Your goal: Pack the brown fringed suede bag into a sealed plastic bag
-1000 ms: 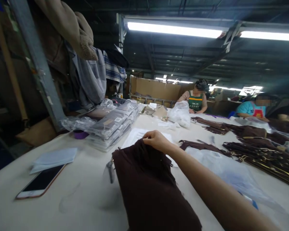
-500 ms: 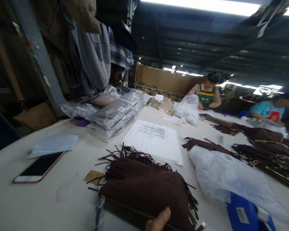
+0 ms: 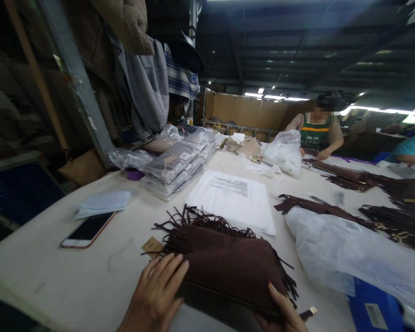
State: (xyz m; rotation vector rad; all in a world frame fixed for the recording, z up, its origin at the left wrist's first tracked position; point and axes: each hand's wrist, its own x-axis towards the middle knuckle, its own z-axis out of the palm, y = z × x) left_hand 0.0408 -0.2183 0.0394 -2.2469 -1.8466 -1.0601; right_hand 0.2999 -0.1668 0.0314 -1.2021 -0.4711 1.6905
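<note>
A dark brown fringed suede bag (image 3: pixel 228 263) lies at the near side of the table, its zipped edge toward me. My left hand (image 3: pixel 157 290) rests against its left corner, fingers extended and palm down. At the lower right edge, my right hand (image 3: pixel 283 311) grips the bag, thumb on top and the other fingers partly hidden beneath. A tan tag (image 3: pixel 152 246) sticks out by the bag's left corner. Behind the bag is a stack of printed white sheets (image 3: pixel 233 198).
Plastic-wrapped packages (image 3: pixel 176 161) are stacked behind left. A phone (image 3: pixel 88 229) lies partly under a pale blue mask (image 3: pixel 103 203). At right are a clear plastic bag (image 3: pixel 352 249), a blue object (image 3: pixel 375 304) and more brown bags (image 3: pixel 349 175). A person (image 3: pixel 314 129) works across the table.
My left hand has come into view at the bag's left corner. My right hand now shows further right on the bag's near edge. The whole view has shifted left.
</note>
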